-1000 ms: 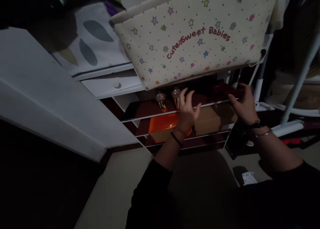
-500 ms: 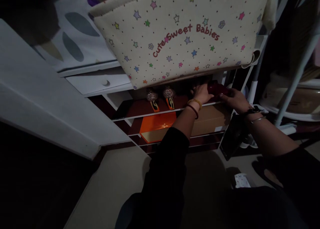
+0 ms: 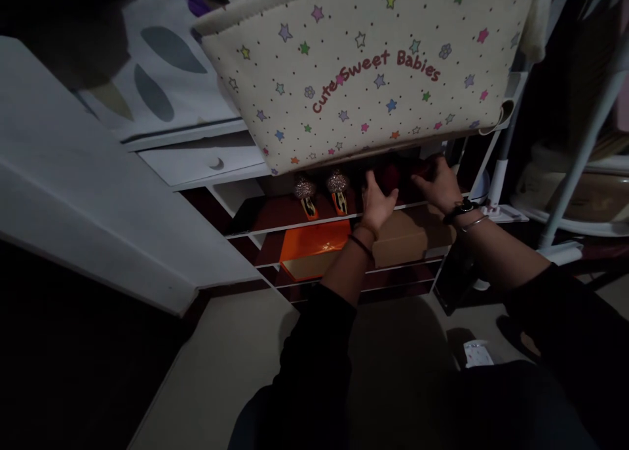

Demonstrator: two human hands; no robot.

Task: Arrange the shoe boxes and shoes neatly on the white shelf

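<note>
both arms in black long sleeves, pushed up off the forearms. left hand (image 3: 377,201): thin dark band on wrist. right hand (image 3: 441,185): dark-strap watch plus thin silver bangle just below it. hands bare, no gloves, no rings seen.

Both hands (image 3: 378,201) at dark-red shoes (image 3: 400,175)

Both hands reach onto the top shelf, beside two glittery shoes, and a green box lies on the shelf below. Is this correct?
Not quite: the box on the lower shelf is orange, not green. The head view shows it. The rest holds: the left hand and right hand reach onto the top shelf, beside the two glittery shoes.
</note>
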